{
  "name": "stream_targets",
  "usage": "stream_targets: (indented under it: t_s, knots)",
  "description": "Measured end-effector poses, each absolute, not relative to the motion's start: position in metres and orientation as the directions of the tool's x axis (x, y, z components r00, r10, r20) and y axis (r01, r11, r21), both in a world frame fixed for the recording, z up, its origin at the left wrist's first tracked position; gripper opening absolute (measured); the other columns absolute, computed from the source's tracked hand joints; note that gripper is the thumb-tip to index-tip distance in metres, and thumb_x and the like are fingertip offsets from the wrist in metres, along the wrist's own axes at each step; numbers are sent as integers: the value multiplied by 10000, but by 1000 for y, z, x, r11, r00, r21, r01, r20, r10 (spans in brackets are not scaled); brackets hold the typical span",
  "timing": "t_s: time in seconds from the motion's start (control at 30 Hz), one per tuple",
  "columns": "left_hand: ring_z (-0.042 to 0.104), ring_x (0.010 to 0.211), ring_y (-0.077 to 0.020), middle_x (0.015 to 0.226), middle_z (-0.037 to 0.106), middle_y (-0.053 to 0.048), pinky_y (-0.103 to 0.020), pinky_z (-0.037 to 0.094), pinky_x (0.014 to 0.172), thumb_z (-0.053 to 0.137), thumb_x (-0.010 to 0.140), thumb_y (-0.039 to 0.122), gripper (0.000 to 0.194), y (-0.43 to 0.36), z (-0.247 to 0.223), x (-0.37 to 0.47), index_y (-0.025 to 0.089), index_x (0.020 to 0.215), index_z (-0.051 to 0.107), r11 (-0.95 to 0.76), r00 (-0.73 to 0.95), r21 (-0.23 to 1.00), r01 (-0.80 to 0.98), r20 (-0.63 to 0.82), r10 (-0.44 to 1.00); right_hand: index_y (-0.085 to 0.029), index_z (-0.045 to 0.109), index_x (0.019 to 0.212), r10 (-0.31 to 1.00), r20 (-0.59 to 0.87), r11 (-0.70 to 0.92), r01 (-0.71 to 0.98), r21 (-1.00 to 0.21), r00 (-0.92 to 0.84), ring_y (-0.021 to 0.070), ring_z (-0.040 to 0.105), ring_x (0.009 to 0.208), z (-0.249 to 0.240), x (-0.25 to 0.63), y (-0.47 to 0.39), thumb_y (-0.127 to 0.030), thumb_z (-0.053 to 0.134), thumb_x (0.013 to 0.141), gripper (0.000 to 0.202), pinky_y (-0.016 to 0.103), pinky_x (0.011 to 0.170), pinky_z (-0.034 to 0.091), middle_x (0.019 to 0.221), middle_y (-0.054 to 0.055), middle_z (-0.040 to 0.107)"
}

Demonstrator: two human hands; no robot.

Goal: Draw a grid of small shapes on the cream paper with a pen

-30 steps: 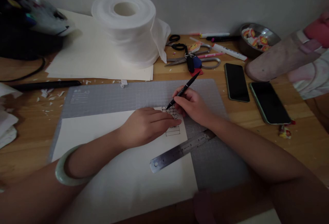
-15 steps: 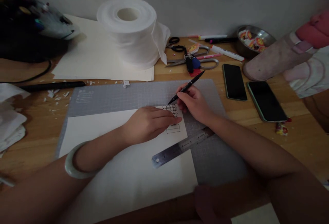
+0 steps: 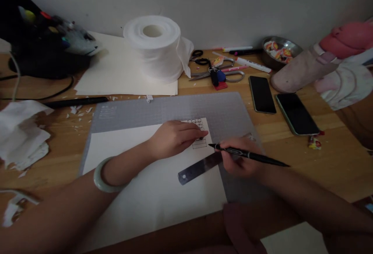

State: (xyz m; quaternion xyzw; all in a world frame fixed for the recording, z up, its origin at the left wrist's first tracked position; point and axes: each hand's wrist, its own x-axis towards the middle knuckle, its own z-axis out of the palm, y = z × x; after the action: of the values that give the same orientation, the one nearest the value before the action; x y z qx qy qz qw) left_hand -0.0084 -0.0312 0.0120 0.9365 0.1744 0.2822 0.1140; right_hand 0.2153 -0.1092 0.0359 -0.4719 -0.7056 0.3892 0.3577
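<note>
My left hand (image 3: 175, 139) lies flat on the white paper (image 3: 145, 207), its fingers partly covering a small black line drawing (image 3: 199, 143) near the paper's right edge. A black pen (image 3: 247, 154) is gripped in my right hand (image 3: 240, 157), its tip pointing left beside the drawing. Under and behind that hand runs a metal ruler (image 3: 195, 171), slanting across the paper's edge onto the grey cutting mat (image 3: 224, 110). Whether the right hand also touches the ruler is hard to tell.
Behind the mat stand a white tissue roll (image 3: 157, 56), scissors with keys (image 3: 217, 75) and a metal bowl of sweets (image 3: 281, 52). Two phones (image 3: 262, 94) and a pink-lidded bottle (image 3: 314, 63) are at the right. Crumpled tissue (image 3: 23, 133) lies at left.
My right hand has moved with the pen from above the drawing down and right, to the ruler. The pen now points left. The camera view has shifted slightly; my left hand stays on the paper.
</note>
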Motion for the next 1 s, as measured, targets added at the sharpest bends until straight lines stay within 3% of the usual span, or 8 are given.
stream_targets:
  t_s: [0.1,0.2,0.47,1.0]
  knots:
    - [671,848,-150,987,704,-40,-244,505,679,428,942,185,250,-31,12,-8,184,1097,624,-912,778,307,271,489,395,-215,533,864,735,467,677,481,-558,-492,135,590,543,19,212,-101,-145,535,761,124,251,511,463,637,-9,622]
    - [670,815,-147,972,707,-35,-246,500,662,425,945,190,248,-31,12,-8,182,1092,624,-916,773,295,272,500,391,-191,502,947,610,564,792,450,-412,-558,129,647,610,16,208,-93,-124,507,778,182,229,568,511,705,6,671]
    - [663,789,-138,962,710,-27,-242,499,671,407,950,193,256,-31,12,-7,187,1099,615,-911,777,302,281,486,401,-233,479,1013,651,526,759,486,-432,-548,159,691,722,16,213,-88,-168,514,796,230,272,662,561,778,12,697]
    - [667,836,-133,975,701,-23,-228,502,697,428,947,199,250,-31,8,-8,207,1121,608,-896,766,344,283,481,426,-206,485,948,646,475,758,576,-307,-597,179,676,652,16,204,-88,-161,482,819,136,293,571,539,710,28,692]
